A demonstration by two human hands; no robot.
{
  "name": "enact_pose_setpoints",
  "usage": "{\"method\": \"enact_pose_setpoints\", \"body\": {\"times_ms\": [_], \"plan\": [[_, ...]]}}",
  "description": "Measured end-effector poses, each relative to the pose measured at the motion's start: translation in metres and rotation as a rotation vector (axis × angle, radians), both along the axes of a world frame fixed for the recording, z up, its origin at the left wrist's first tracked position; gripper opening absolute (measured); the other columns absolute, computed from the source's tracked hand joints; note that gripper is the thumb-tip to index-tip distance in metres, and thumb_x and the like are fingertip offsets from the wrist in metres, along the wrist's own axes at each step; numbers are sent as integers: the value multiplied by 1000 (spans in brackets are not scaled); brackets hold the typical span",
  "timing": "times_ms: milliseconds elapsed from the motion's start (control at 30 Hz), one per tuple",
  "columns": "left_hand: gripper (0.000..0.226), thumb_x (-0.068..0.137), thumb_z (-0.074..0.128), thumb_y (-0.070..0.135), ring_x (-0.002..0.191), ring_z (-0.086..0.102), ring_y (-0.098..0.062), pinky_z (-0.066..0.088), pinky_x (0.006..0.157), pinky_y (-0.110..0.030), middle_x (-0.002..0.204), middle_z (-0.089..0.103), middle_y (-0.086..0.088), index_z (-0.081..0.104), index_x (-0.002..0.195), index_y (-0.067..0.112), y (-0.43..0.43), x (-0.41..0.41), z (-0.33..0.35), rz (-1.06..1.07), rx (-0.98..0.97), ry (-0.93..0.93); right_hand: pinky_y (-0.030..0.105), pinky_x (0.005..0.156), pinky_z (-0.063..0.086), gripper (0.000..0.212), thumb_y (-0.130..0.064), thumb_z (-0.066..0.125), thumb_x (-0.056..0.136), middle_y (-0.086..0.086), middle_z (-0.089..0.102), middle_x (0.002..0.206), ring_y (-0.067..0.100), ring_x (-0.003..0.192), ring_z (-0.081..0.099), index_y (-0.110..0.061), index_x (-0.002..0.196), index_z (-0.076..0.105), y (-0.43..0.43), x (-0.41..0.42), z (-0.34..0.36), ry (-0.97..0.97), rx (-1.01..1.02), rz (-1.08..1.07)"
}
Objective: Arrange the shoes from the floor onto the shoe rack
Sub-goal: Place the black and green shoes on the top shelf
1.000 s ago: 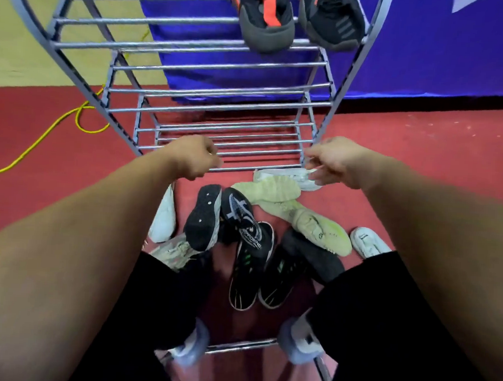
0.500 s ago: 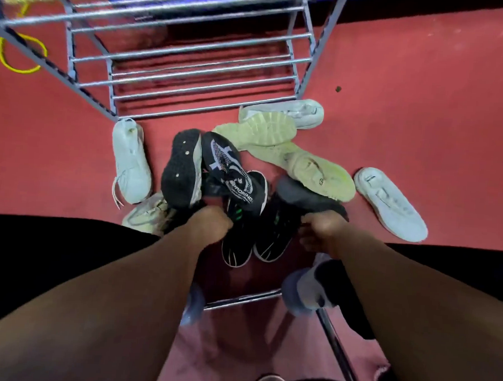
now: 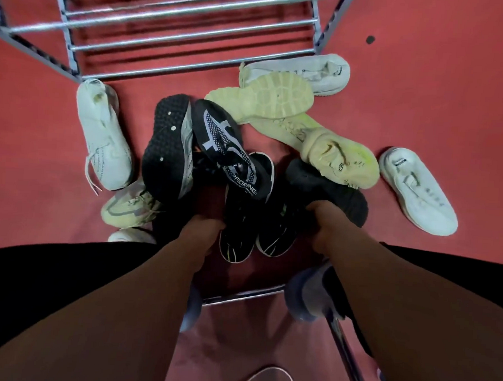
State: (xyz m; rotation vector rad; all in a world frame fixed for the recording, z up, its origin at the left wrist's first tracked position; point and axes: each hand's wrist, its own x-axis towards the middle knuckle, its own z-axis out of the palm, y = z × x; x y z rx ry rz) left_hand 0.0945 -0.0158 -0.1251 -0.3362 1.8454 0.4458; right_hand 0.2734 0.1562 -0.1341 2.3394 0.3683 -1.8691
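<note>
Several shoes lie heaped on the red floor in front of the metal shoe rack [image 3: 163,70]. At the near side of the heap stands a pair of black shoes with pale green lines, the left black shoe [image 3: 236,242] and the right black shoe [image 3: 277,238]. My left hand [image 3: 201,228] is closed on the left one at its side. Beside a dark grey shoe [image 3: 340,192], my right hand [image 3: 327,220] is closed at the right one's side, fingertips hidden. Two black shoes [image 3: 166,148] lie sole-up behind the pair.
Around the heap lie a white sneaker [image 3: 101,136] at the left, two beige shoes [image 3: 333,154], a white shoe [image 3: 309,71] by the rack's leg and a white slip-on [image 3: 416,190] at the right. A low metal bar [image 3: 239,296] runs between my feet.
One second ago both hands were up at the rack's lower bars. They came down into the heap and closed on the black pair; my view tipped down, so the rack's upper shelves left the frame.
</note>
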Motion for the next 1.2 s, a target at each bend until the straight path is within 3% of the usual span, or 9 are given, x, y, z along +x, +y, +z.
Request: {"method": "enact_pose_setpoints", "body": {"times_ms": [100, 233, 333, 433, 567, 633, 800, 1033, 1200], "plan": [[33, 90, 66, 23, 99, 61, -23, 45, 80, -38, 115, 65, -4, 58, 122, 22, 9, 8, -3, 95, 4, -133, 49, 79, 60, 36, -3, 52, 84, 22, 72, 112, 39, 96, 71, -3, 116, 68, 1, -7, -2, 18, 51, -191], [43, 86, 68, 25, 105, 63, -22, 42, 71, -37, 124, 67, -3, 58, 128, 23, 11, 17, -10, 123, -18, -235, 57, 72, 60, 54, -1, 58, 73, 24, 72, 115, 43, 93, 74, -2, 126, 66, -1, -8, -8, 54, 51, -255], [42, 88, 69, 20, 106, 62, -20, 38, 66, -30, 127, 68, -7, 62, 129, 16, 8, 19, -11, 78, 4, -241, 42, 59, 61, 36, -7, 62, 83, 19, 75, 105, 36, 84, 75, -2, 118, 69, 0, -7, -4, 47, 48, -216], [44, 89, 70, 20, 103, 62, -22, 37, 71, -30, 137, 61, -16, 62, 131, 11, 4, 19, -14, 44, -10, -239, 39, 70, 62, 32, -15, 68, 83, 15, 77, 103, 33, 89, 75, -4, 113, 73, -1, -3, -6, 59, 64, -146], [43, 85, 78, 29, 102, 62, -17, 42, 77, -30, 118, 68, 1, 64, 122, 12, 2, 18, -14, 0, -25, -253, 45, 89, 58, 38, -23, 74, 80, 14, 77, 108, 36, 97, 74, -7, 114, 75, 0, 4, -11, 62, 54, -29], [36, 85, 78, 27, 101, 68, -21, 48, 72, -28, 111, 73, 1, 69, 115, 9, 3, 19, -11, 29, -7, -272, 42, 80, 59, 30, -23, 71, 88, 15, 77, 105, 35, 94, 74, -6, 114, 74, 2, 6, -13, 38, 74, -2], [33, 81, 74, 35, 93, 76, -25, 57, 93, -45, 93, 80, -4, 75, 108, 14, 13, 9, 12, -63, -10, -349, 40, 71, 59, 23, -15, 61, 95, 17, 75, 100, 34, 86, 72, -2, 111, 72, 10, 2, -1, 39, 73, 64], [24, 87, 73, 33, 88, 74, -28, 57, 85, -42, 91, 79, -9, 76, 92, 10, 21, -23, 80, -256, -27, -238, 33, 61, 57, 3, -11, 56, 98, 12, 63, 92, 24, 72, 65, -10, 100, 57, 27, -17, 70, 102, 5, 381], [26, 91, 71, 31, 85, 69, -27, 55, 80, -36, 90, 73, -13, 69, 95, 5, 30, -37, 157, -414, -2, -221, 40, 53, 61, 11, -11, 54, 97, 16, 67, 84, 24, 48, 62, -5, 102, 63, 38, -26, 146, 186, 92, 408]]}}
